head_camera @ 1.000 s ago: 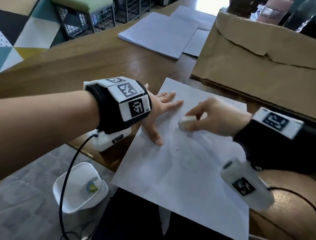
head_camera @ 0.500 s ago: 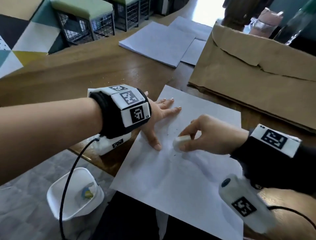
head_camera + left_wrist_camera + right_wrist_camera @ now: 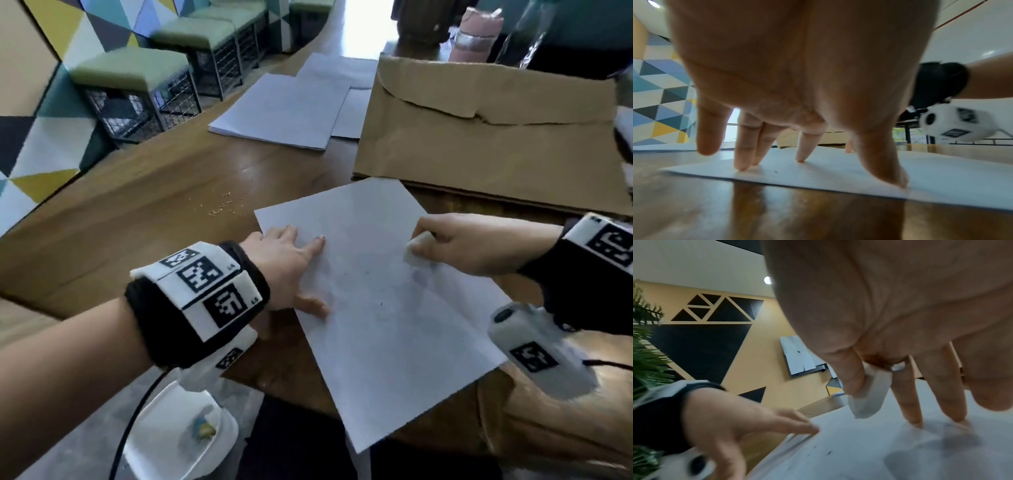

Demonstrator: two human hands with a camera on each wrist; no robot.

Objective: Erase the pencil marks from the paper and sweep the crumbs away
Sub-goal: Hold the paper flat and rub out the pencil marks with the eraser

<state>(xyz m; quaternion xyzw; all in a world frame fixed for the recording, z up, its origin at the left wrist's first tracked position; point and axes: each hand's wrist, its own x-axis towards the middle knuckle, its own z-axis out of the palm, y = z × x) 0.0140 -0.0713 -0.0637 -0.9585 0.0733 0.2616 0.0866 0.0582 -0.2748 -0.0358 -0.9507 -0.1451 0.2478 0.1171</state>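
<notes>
A white sheet of paper (image 3: 387, 318) lies at an angle on the wooden table (image 3: 137, 233), its near corner hanging over the edge. Faint pencil smudges and dark eraser crumbs (image 3: 382, 303) dot its middle. My left hand (image 3: 291, 267) presses flat on the sheet's left edge, fingers spread straight (image 3: 803, 152). My right hand (image 3: 459, 240) pinches a white eraser (image 3: 416, 251) between thumb and forefinger, just above the sheet's right side. In the right wrist view the eraser (image 3: 869, 395) hangs slightly above the paper (image 3: 879, 451) while two fingertips touch it.
A brown envelope (image 3: 489, 137) lies just behind the sheet. A stack of white paper (image 3: 284, 109) sits farther back. Small yellow shavings (image 3: 222, 207) are scattered on the table left of the sheet. A white bin (image 3: 178, 435) stands on the floor below the table edge.
My right hand has carried the eraser from the sheet's middle, beside my left hand, to the sheet's right side. My left hand still presses the left edge. The head view has shifted.
</notes>
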